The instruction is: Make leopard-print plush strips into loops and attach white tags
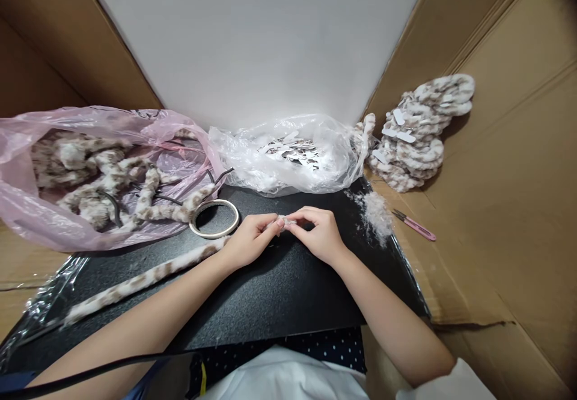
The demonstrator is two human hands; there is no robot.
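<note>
My left hand (pixel 252 237) and my right hand (pixel 319 231) meet over the black work surface. Both are closed, pinching a small tuft of whitish fur at their fingertips. A long white-and-brown furry strip (pixel 148 278) lies on the left and passes behind my left wrist. It looks like one piece with the fur in my fingers, though my left hand hides the join. From the strip's lower left end sticks a thin dark rod (pixel 42 331). Just left of my left hand lies a roll of cream tape (pixel 193 229).
A pink plastic bag (pixel 27 225) holds furry strips with dark cords. Behind my hands, a clear bag (pixel 243 174) contains white tags. Furry coils with tags (pixel 408 156) are piled right, near loose fluff (pixel 377 215) and pink thread snips (pixel 419 228). Cardboard walls (pixel 509 165) flank the table.
</note>
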